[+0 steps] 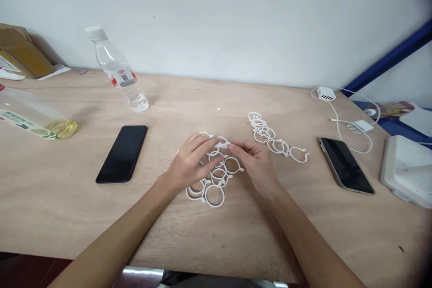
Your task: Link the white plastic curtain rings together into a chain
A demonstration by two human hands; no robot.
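Both my hands meet over the middle of the wooden table [67, 216]. My left hand [191, 159] and my right hand [254, 162] pinch the same white plastic ring [221, 144] between their fingertips. Below the hands lies a loose pile of several white rings [216, 184]. A second group of white rings [273, 139], linked in a chain, stretches to the right of my right hand.
A black phone [122, 154] lies left of my hands, another phone [346, 171] to the right. A water bottle [118, 69] stands at the back left, a bottle of yellow liquid [37, 121] lies at far left. White charger and cable [337, 108], white box [408, 171] at right.
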